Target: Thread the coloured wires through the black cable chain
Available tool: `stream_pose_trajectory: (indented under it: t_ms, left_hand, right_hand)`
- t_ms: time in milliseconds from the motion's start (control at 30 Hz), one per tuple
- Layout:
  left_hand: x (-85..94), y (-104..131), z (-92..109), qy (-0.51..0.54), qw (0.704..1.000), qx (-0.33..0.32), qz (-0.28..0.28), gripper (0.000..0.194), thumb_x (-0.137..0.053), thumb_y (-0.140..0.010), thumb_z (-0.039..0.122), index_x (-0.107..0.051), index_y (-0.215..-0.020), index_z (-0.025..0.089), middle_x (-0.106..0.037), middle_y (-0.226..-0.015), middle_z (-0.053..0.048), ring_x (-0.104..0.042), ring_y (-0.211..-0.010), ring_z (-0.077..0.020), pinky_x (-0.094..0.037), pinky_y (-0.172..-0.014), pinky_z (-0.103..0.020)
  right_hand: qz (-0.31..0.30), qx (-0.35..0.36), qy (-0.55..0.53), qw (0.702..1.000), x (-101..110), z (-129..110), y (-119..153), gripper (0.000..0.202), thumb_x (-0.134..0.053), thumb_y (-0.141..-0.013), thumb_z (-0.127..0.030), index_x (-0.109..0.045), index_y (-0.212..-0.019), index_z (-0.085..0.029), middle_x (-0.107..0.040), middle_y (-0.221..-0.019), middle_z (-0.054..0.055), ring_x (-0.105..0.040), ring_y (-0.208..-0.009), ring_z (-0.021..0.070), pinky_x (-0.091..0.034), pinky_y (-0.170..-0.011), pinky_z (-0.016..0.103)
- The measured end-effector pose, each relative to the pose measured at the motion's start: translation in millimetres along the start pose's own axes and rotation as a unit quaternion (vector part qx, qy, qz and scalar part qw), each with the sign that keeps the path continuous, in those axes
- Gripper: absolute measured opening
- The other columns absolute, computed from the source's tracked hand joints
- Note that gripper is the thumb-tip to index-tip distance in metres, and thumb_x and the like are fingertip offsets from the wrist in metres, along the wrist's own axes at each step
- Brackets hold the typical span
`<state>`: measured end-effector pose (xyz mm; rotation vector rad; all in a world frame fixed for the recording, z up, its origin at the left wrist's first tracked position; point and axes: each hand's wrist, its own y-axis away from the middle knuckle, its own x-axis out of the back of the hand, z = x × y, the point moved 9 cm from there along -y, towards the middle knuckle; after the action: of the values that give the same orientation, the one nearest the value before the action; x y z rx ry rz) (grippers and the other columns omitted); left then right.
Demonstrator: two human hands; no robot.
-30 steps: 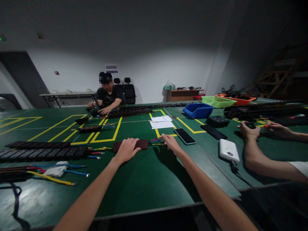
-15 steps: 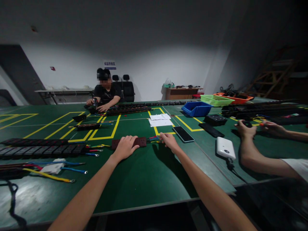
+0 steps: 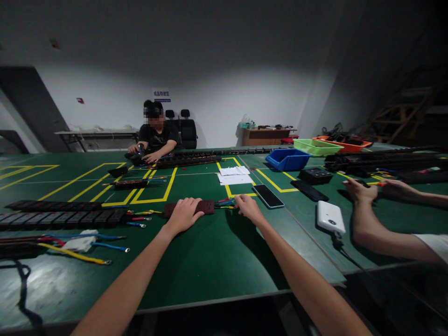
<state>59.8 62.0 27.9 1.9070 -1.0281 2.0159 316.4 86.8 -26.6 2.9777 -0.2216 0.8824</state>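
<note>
"As we look down from the head view, where do we have the socket strip (image 3: 209, 206)?"

"Flat on the green table (image 3: 196, 266), in front of us, with our left hand (image 3: 184, 212) clamped across its middle: fingers together over the top, thumb set apart at the near edge."

"And our right hand (image 3: 247, 207)?"

"Its fingers are bent in at the coloured wires (image 3: 224, 202) from the strip's right end. We can't tell if they pinch one."

"How would it handle?"

"We'd guess light and stiff, hard plastic, maybe a bit slick. We'd take the body across its width. The wires look bendy, and we wouldn't tug where they join."

"What crowds us?"

"On our left, the dark strips (image 3: 66, 219) lie with metal-tipped leads, and a yellow-green lead (image 3: 150, 212) ends just beside our strip, so it could snag. The phone (image 3: 269, 196) sits near our right hand, with the papers (image 3: 234, 176) beyond."

"Farther right?"

"A white power pack (image 3: 330, 217) with a dark cord, then a co-worker's hands (image 3: 361, 190), well apart from ours. The blue bin (image 3: 287, 160) is farther back, so it doesn't block us."
</note>
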Motion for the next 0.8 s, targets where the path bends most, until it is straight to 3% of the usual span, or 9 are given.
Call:
stream_pose_trajectory:
  t_ms: [233,667,800]
  left_hand:
    - [-1.8,0.1,-0.8,-0.006,1.000,0.000,-0.001,0.051,-0.049,-0.099,0.051,-0.052,-0.137,0.017,-0.065,-0.122,-0.013,-0.059,-0.110,-0.0278,-0.041,-0.091,-0.039]
    - [-0.6,0.1,-1.3,0.001,1.000,0.004,-0.010,0.050,-0.047,-0.099,0.052,-0.051,-0.137,0.019,-0.065,-0.123,-0.013,-0.058,-0.110,-0.0275,-0.041,-0.092,-0.039]
    - [-0.6,0.1,-1.0,0.007,1.000,0.003,-0.009,0.051,-0.047,-0.099,0.052,-0.051,-0.138,0.019,-0.065,-0.124,-0.013,-0.058,-0.110,-0.0276,-0.041,-0.092,-0.040]
  right_hand:
    - [-0.009,-0.012,-0.126,0.992,-6.0,-1.7,-0.6,0.033,-0.045,-0.100,-0.038,-0.066,-0.096,-0.012,-0.069,-0.066,0.003,-0.051,-0.039,0.0077,-0.034,-0.037,0.017]
    - [-0.029,-0.042,-0.168,0.984,-7.8,-5.8,5.9,0.032,-0.045,-0.102,-0.035,-0.061,-0.084,-0.014,-0.061,-0.062,-0.001,-0.049,-0.036,0.0057,-0.033,-0.034,0.016]
    - [-0.018,-0.042,-0.137,0.989,-5.8,-4.1,5.2,0.031,-0.046,-0.101,-0.036,-0.063,-0.089,-0.013,-0.065,-0.071,0.001,-0.051,-0.039,0.0052,-0.034,-0.034,0.016]
